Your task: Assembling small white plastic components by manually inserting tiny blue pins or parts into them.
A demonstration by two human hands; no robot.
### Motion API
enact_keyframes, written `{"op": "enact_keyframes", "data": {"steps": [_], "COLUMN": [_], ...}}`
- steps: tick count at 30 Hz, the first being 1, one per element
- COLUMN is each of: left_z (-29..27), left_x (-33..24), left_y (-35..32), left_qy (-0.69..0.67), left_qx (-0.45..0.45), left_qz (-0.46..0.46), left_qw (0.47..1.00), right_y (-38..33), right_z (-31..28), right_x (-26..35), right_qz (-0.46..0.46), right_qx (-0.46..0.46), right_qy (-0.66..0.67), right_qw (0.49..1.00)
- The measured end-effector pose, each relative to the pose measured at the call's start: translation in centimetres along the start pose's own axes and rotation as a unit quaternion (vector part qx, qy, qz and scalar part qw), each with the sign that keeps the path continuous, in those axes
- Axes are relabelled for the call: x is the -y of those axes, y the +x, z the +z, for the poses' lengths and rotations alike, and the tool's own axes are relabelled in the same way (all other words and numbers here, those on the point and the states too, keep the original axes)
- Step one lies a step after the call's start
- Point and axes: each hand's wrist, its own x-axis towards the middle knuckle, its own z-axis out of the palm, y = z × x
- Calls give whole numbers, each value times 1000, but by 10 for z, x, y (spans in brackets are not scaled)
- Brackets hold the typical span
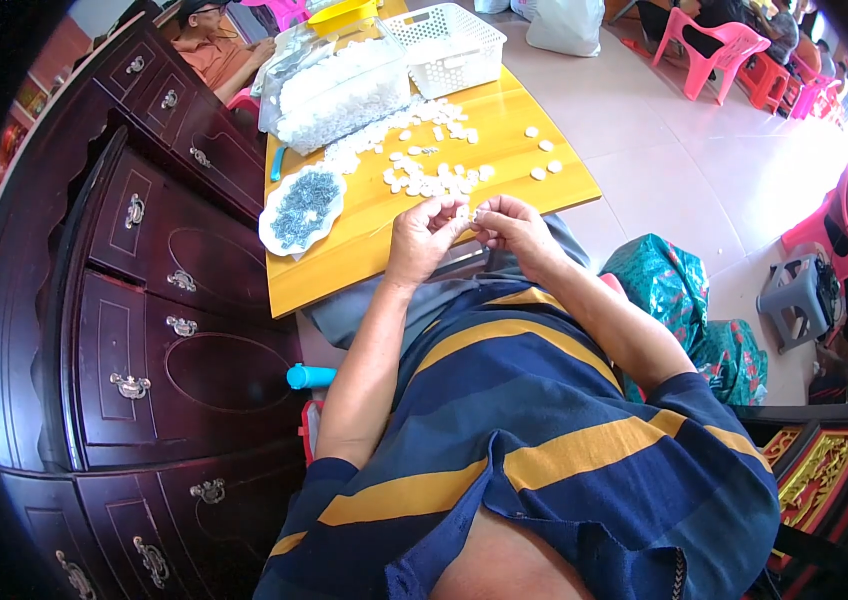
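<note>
Over the near edge of the yellow wooden table [534, 100], my two hands meet fingertip to fingertip. My left hand [422, 238] is closed in a pinch on a small white piece [464, 213]. Right beside it, my right hand [522, 232] pinches with thumb and forefinger; what it holds is too small to make out. Just beyond my fingers lie several round white pieces [434, 184], loose on the tabletop. A white scalloped plate [271, 236] to the left bears a heap of small dark bluish pieces [306, 208].
Behind the loose pieces stand a clear bin [344, 100] full of white pieces and a white perforated basket [454, 75]. Dark wooden drawers [174, 260] line my left. Green patterned bags [659, 280] and a grey stool [794, 300] are at right. Another person [219, 50] sits far left.
</note>
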Motion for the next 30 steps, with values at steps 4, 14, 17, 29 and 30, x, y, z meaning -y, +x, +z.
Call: {"op": "enact_keyframes", "data": {"steps": [4, 14, 17, 29, 30], "left_z": [2, -4, -2, 11, 11], "left_x": [1, -11, -12, -19, -21], "left_y": [0, 0, 1, -6, -7], "left_qy": [-16, 74, 96, 311, 304], "left_qx": [3, 31, 48, -21, -22], "left_qz": [-1, 33, 47, 163, 158], "left_qw": [1000, 996, 993, 936, 939], "right_y": [1, 0, 2, 6, 6], "right_z": [-1, -2, -4, -1, 0], "right_x": [-3, -6, -8, -19, -18], "right_qz": [-14, -8, 12, 112, 124], "right_qx": [17, 42, 47, 29, 21], "right_qy": [-6, -17, -25, 170, 176], "right_qw": [1000, 999, 998, 979, 976]}}
